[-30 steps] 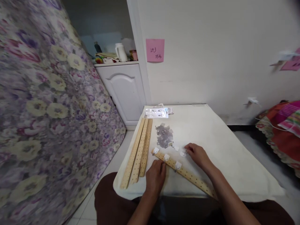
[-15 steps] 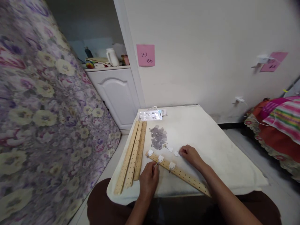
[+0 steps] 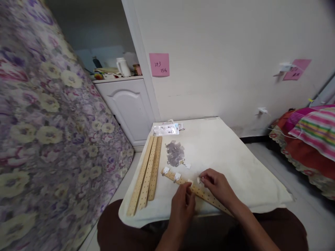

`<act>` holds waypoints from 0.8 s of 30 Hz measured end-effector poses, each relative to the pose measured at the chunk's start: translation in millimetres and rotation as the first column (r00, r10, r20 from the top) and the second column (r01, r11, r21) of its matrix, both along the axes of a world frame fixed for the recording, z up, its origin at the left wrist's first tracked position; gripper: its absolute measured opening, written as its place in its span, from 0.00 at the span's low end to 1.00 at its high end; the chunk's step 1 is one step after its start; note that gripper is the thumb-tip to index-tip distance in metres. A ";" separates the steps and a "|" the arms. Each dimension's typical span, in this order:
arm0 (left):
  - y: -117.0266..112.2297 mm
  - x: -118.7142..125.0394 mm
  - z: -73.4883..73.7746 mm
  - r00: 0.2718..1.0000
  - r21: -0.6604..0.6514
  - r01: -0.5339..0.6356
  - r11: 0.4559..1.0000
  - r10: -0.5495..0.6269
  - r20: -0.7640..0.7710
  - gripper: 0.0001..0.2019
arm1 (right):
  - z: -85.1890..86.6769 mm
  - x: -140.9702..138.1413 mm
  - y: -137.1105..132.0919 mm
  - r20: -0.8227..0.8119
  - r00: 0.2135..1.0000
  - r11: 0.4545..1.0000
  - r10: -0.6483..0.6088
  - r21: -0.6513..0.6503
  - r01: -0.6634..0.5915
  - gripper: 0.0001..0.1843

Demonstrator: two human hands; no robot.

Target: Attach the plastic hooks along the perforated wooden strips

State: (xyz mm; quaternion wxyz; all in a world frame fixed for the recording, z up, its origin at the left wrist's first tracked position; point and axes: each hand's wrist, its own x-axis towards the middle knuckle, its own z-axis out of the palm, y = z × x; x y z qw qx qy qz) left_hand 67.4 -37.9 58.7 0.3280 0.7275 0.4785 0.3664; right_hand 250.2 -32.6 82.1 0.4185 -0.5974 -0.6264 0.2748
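A pale wooden strip (image 3: 205,196) with rows of small holes lies slantwise across the front of the cloth-covered table. Two white tags on small metal fittings, one tag (image 3: 166,170) at its far end and another tag (image 3: 177,176) beside it, sit on the strip. My left hand (image 3: 183,201) is closed over the strip, its fingertips at a third white tag (image 3: 190,181); what they pinch is hidden. Just beyond the strip, my right hand (image 3: 218,183) pinches a small white tag (image 3: 199,180) between thumb and finger.
Several more holed strips (image 3: 149,167) lie side by side on the left of the table. A heap of small greyish clear packets (image 3: 175,153) is in the middle, with a loose tag (image 3: 187,166) beside it. Clear packaging (image 3: 166,129) lies at the back.
My left hand has moved right along the strip, from the second tag to the third. My right hand has brought its tag nearer to the strip. The view has shifted slightly.
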 end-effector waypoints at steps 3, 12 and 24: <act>-6.6 12.7 3.9 0.998 -0.119 0.049 0.992 -0.043 0.056 0.16 | 11.1 -10.7 -14.9 0.012 0.996 0.995 0.093 0.026 -0.093 0.08; -17.3 16.5 -4.6 0.945 -0.350 0.149 0.925 -0.029 0.324 0.10 | 14.1 -14.6 -31.1 -0.113 0.972 0.978 0.205 -0.019 -0.208 0.09; -20.4 23.7 -25.0 0.872 -0.524 0.186 0.831 0.107 0.478 0.14 | -39.2 -4.8 -48.8 -0.537 0.836 0.909 0.108 -0.287 -0.302 0.05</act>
